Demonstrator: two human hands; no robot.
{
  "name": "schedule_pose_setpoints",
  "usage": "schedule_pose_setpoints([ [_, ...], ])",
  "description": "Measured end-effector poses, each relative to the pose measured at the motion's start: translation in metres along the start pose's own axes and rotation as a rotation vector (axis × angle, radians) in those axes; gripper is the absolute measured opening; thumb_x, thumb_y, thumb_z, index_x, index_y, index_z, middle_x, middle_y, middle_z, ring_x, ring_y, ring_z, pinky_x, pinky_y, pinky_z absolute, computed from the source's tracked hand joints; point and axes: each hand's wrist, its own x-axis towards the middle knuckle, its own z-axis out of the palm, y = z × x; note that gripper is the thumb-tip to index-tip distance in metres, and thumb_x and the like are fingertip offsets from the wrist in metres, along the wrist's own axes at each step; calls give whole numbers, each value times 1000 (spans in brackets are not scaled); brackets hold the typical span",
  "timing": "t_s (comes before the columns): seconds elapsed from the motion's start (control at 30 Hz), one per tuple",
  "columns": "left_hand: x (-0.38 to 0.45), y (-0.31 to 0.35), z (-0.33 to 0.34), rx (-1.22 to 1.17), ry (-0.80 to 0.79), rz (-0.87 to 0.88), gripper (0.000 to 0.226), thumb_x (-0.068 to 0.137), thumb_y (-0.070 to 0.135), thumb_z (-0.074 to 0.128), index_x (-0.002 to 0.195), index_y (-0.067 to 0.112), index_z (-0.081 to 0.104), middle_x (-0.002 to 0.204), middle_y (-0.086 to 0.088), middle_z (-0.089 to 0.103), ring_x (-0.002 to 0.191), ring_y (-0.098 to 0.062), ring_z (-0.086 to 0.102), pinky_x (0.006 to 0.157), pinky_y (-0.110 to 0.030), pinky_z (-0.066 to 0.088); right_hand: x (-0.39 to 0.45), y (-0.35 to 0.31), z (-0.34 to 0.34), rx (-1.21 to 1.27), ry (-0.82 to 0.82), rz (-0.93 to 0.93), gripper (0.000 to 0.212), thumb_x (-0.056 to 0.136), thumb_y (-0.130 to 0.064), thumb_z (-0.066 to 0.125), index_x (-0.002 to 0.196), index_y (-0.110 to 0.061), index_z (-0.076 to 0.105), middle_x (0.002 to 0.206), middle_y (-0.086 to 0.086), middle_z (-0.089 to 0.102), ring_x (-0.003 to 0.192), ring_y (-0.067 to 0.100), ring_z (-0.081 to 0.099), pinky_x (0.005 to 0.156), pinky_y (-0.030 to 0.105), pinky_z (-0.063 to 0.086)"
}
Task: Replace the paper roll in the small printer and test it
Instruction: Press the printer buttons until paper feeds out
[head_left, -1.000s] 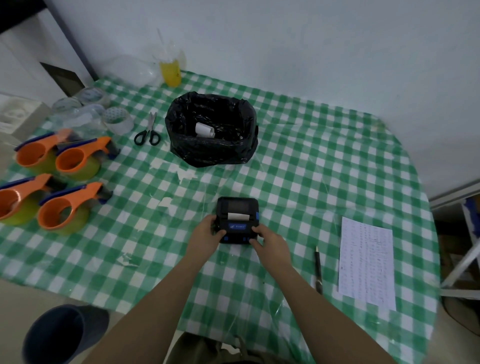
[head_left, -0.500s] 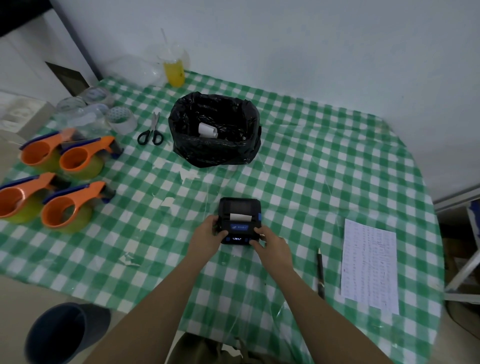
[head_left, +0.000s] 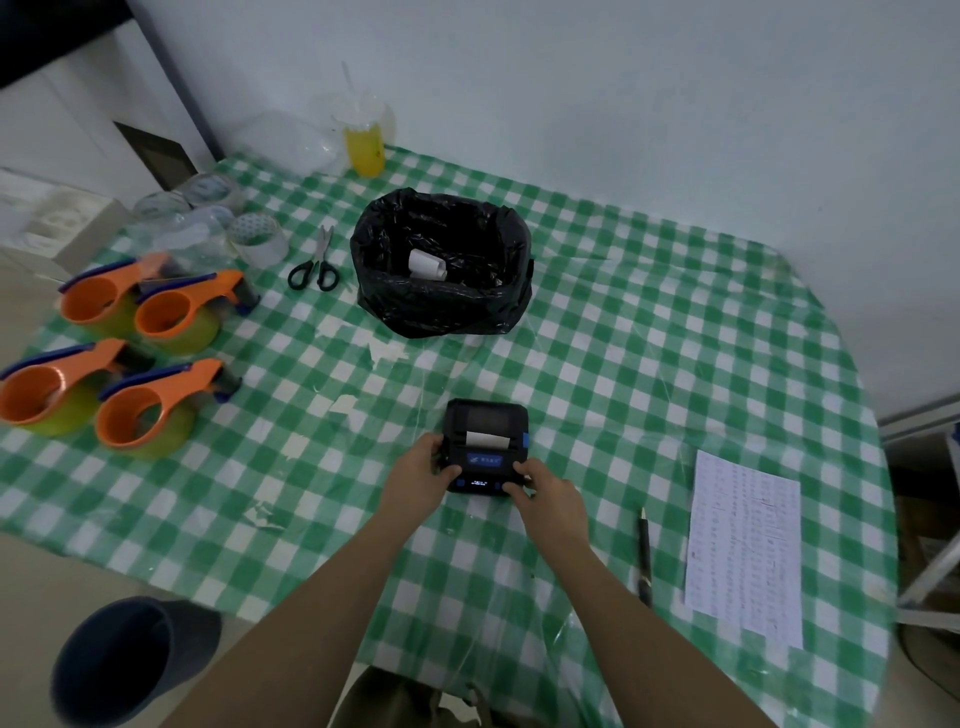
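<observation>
**Roll in, lid shut, test under way**

The printer (head_left: 487, 448) sits on the green-checked tabletop (head_left: 649, 364), just in front of the person. Its lid looks closed, and a short strip of white paper (head_left: 486, 439) shows at the slot, so the new roll seems to be loaded. A small lit display shows on the front panel, which suggests the power is on. A white roll (head_left: 427, 264) lies in the black bag (head_left: 441, 306) farther back, probably the old one thrown away. What is left, by this reading, is the test print itself.

The left hand (head_left: 420, 478) closes its grip on the printer's left side, thumb on the front edge. The right hand (head_left: 546, 493) steadies the right front corner with a fingertip on the button row; whether it presses I cannot tell.

Against the earlier frames little differs: both hands stay on the printer in the same places, the paper strip is no longer, and only the view has shifted slightly.
</observation>
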Motion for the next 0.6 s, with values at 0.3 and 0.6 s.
schedule_pose_setpoints([
  [0.3, -1, 0, -1, 26, 3, 12, 41, 82, 11, 65, 120, 8, 50, 122, -14, 63, 110, -30, 61, 97, -48, 49, 1, 0, 0, 30, -6, 25, 32, 87, -29, 62, 117, -18, 56, 113, 7, 69, 93, 25, 66, 77, 34, 53],
  [0.6, -1, 2, -1, 26, 0, 9, 39, 82, 10, 64, 119, 8, 51, 122, -14, 63, 111, -29, 61, 98, -47, 48, 0, 0, 0, 51, -7, 37, 33, 87, -29, 62, 117, -18, 56, 114, 7, 69, 95, 25, 66, 78, 35, 54],
])
